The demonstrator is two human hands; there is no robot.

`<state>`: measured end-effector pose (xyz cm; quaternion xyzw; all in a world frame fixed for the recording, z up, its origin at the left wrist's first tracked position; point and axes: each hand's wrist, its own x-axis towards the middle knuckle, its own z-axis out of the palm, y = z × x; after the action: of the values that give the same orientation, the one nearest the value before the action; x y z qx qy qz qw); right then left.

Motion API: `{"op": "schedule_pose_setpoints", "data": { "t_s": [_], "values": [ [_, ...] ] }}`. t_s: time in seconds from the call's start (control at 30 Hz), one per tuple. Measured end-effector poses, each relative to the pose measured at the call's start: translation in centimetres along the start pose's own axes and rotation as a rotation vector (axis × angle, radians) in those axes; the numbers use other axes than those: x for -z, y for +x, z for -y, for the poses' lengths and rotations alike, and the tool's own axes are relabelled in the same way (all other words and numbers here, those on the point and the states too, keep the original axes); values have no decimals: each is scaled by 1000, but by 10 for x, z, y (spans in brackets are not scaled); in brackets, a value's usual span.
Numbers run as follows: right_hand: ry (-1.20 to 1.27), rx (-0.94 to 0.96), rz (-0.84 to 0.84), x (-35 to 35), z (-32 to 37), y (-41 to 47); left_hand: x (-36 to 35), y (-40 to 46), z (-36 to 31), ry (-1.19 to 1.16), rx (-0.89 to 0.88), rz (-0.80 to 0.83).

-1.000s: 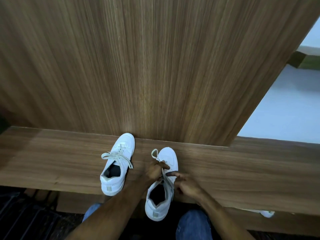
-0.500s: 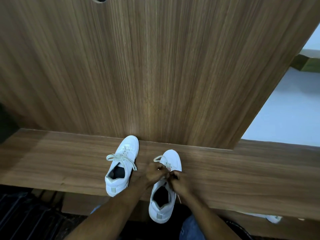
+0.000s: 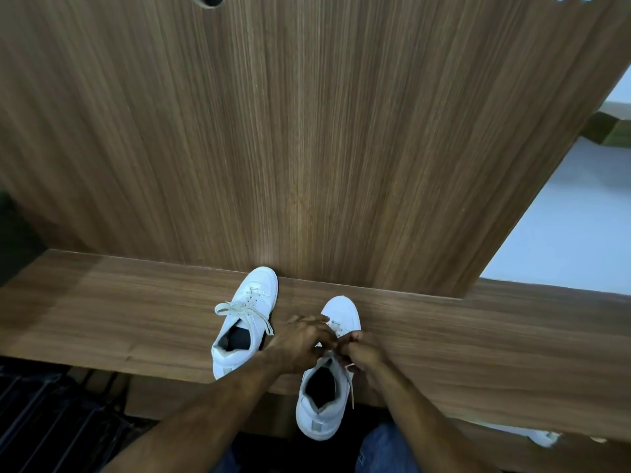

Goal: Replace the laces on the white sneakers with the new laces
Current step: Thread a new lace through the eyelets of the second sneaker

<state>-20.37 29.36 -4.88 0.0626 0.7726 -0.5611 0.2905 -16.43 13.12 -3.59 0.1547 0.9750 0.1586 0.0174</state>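
Note:
Two white sneakers stand on a wooden shelf (image 3: 112,319), toes toward the wall panel. The left sneaker (image 3: 244,322) has a cream lace (image 3: 244,310) tied in a loose bow. The right sneaker (image 3: 326,397) overhangs the shelf's front edge at the heel. Both hands work over its eyelets. My left hand (image 3: 300,339) has curled fingers on the lace at the tongue. My right hand (image 3: 360,348) pinches the lace (image 3: 350,387) on the shoe's right side; one end dangles down beside the shoe.
A tall wooden wall panel (image 3: 307,131) rises behind the shelf. A pale floor (image 3: 563,240) shows at right. Dark slatted flooring (image 3: 44,421) lies below left. A white object (image 3: 543,436) sits under the shelf at lower right. My jeans-clad knees (image 3: 386,452) are below.
My right hand has moved in from the shoe's right side to meet my left hand over the eyelets. The lace loop near the right sneaker's toe has been drawn in.

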Motion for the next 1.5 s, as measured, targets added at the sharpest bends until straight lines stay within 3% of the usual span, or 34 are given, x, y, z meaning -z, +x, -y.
{"op": "schedule_pose_setpoints", "data": {
  "t_s": [0.23, 0.37, 0.57, 0.73, 0.87, 1.03, 1.2, 1.33, 1.5],
  "values": [
    [-316, 387, -69, -3, -18, -7, -2, 6, 1, -486, 280, -51],
    [-334, 392, -73, -5, -20, -2, -3, 9, -8, -511, 374, -70],
    [11, 65, 87, -9, -21, 5, -14, -3, -18, -226, 489, -146],
    [102, 12, 87, -9, -19, 5, -21, -9, -22, -175, 453, -242],
    [109, 16, 73, -7, -20, 3, -16, -13, -24, -108, 318, -167],
    [95, -3, 38, -9, -19, 5, 6, -2, -30, 58, 415, 43],
    [-153, 243, -26, -5, -26, 15, 32, 19, -37, -467, 620, 296],
    [-387, 425, -48, 6, -7, -3, 48, 16, -42, -538, 632, 342],
    [-1353, 488, -316, 40, -7, -14, 41, -2, -21, -471, 674, 377]
  ]
}}
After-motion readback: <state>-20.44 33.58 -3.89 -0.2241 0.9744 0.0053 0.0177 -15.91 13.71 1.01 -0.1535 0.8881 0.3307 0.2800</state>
